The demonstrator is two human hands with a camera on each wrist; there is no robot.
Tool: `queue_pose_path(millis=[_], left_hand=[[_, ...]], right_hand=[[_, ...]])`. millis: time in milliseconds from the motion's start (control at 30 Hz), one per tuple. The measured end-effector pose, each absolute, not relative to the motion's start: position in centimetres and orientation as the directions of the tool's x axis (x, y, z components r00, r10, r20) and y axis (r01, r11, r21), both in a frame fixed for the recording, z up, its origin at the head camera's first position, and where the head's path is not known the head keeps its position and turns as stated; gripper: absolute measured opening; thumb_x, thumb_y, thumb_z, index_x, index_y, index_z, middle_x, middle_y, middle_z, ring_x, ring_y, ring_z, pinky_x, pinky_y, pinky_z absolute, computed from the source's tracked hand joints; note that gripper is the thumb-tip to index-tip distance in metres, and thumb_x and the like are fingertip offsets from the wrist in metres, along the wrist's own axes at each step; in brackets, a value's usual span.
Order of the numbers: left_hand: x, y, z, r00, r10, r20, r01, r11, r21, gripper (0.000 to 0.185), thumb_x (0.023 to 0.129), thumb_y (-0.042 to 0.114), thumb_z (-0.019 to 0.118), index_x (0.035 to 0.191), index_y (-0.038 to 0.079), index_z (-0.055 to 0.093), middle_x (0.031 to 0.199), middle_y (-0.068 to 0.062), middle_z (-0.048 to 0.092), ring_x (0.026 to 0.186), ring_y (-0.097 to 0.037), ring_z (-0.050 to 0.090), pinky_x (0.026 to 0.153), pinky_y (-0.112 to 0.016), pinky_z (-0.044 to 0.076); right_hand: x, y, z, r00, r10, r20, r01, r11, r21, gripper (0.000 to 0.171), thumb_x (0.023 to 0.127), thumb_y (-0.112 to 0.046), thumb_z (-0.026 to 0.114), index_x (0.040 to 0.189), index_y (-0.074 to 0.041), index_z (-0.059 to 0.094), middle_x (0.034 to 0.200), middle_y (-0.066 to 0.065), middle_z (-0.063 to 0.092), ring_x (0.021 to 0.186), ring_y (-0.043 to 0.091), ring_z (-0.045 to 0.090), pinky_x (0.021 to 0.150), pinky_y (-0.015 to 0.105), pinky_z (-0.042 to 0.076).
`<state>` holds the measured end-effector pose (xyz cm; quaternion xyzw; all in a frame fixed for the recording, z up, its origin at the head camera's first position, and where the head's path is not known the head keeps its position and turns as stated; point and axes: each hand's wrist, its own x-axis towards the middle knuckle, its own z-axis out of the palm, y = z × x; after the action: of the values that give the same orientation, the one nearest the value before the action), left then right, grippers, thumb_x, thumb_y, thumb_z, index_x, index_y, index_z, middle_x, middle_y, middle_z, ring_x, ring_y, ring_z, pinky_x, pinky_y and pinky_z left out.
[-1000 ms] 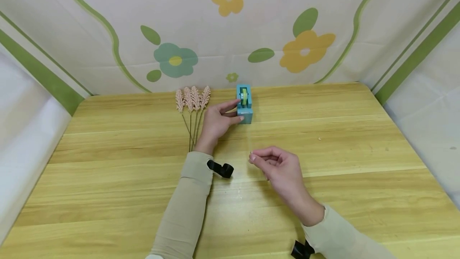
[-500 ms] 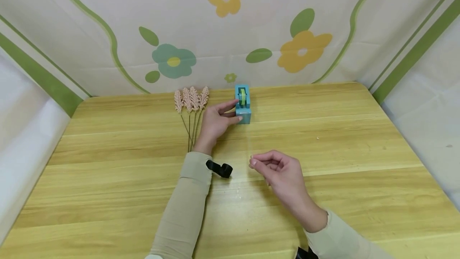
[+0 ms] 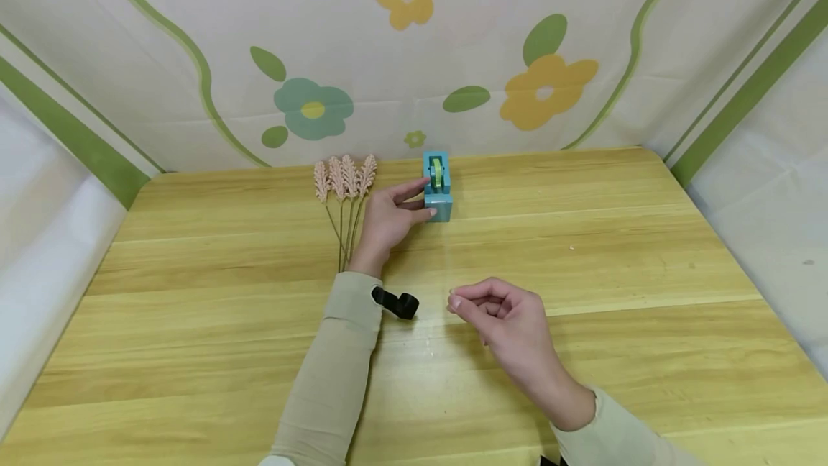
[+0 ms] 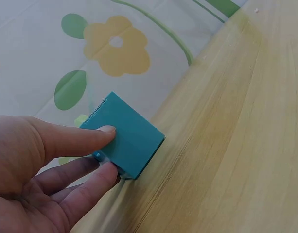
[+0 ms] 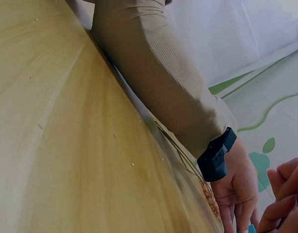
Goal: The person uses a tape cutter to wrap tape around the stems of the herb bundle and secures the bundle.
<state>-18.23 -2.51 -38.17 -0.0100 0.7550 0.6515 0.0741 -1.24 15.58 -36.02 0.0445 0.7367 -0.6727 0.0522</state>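
Note:
A blue tape dispenser (image 3: pixel 438 208) with a green-rimmed roll stands at the back of the wooden table. My left hand (image 3: pixel 390 225) grips its left side; in the left wrist view the thumb presses the front face of the dispenser (image 4: pixel 131 138), with fingers along its side. From its front a faint, clear strip of tape (image 3: pixel 447 254) stretches toward me. My right hand (image 3: pixel 511 318) pinches the end of that strip between thumb and index finger. Only part of the right hand (image 5: pixel 287 199) shows in the right wrist view, and the tape cannot be made out there.
Several pink knitted flower stalks (image 3: pixel 345 180) lie left of the dispenser, their stem ends hidden behind the left wrist. A flower-printed cloth (image 3: pixel 414 63) rises behind the table's back edge. Small crumbs dot the wooden table (image 3: pixel 614 250).
My right hand has drawn slightly toward me, away from the dispenser, and the strip of tape has grown longer. The left hand and the dispenser stay in place.

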Motion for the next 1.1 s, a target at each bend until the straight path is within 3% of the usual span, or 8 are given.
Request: queue_pose_path(millis=[433,733,933,1100], left_hand=[[-18.3,-3.0,-38.1,-0.992,0.04,-0.119,-0.11,0.188,0.976,0.053,0.091,0.002,0.086,0.138,0.021,0.075,0.147,-0.009,0.07,0.122,-0.029,0.076,0.101,-0.041,0.062],[-14.0,-6.4,-36.0,-0.995,-0.085,0.051,0.01,0.425,0.905,0.042,0.094,0.007,0.082,0.135,0.004,0.074,0.137,-0.014,0.075,0.112,-0.034,0.078,0.091,-0.044,0.065],[-12.6,-10.9,-36.4,-0.962,-0.271,-0.037,-0.152,0.416,0.897,0.043,0.094,0.016,0.084,0.133,-0.001,0.073,0.13,-0.02,0.074,0.114,-0.036,0.076,0.092,-0.049,0.064],[-13.1,-11.9,-37.6,-0.952,-0.273,-0.139,-0.249,0.425,0.87,0.057,0.094,0.022,0.085,0.141,-0.001,0.065,0.13,-0.021,0.071,0.117,-0.037,0.073,0.097,-0.047,0.061]], right_hand=[[-1.9,15.5,-36.0,-0.994,-0.049,-0.099,0.094,0.095,-0.991,0.013,0.096,-0.008,0.082,0.105,0.0,0.079,0.088,-0.002,0.083,0.053,0.003,0.047,0.045,0.02,0.038],[-2.5,15.3,-36.1,-0.991,-0.085,-0.102,0.099,0.042,-0.994,0.015,0.096,-0.004,0.08,0.108,0.004,0.078,0.089,-0.005,0.083,0.056,0.004,0.053,0.048,0.019,0.042],[-3.0,15.6,-35.8,-0.992,-0.088,-0.086,0.083,0.03,-0.996,0.015,0.095,-0.004,0.08,0.107,0.006,0.078,0.089,-0.004,0.083,0.059,0.006,0.057,0.048,0.021,0.043],[-2.9,15.7,-35.6,-0.992,-0.085,-0.09,0.089,0.004,-0.996,0.017,0.095,-0.004,0.081,0.106,0.008,0.077,0.088,-0.003,0.083,0.058,0.005,0.055,0.049,0.021,0.042]])
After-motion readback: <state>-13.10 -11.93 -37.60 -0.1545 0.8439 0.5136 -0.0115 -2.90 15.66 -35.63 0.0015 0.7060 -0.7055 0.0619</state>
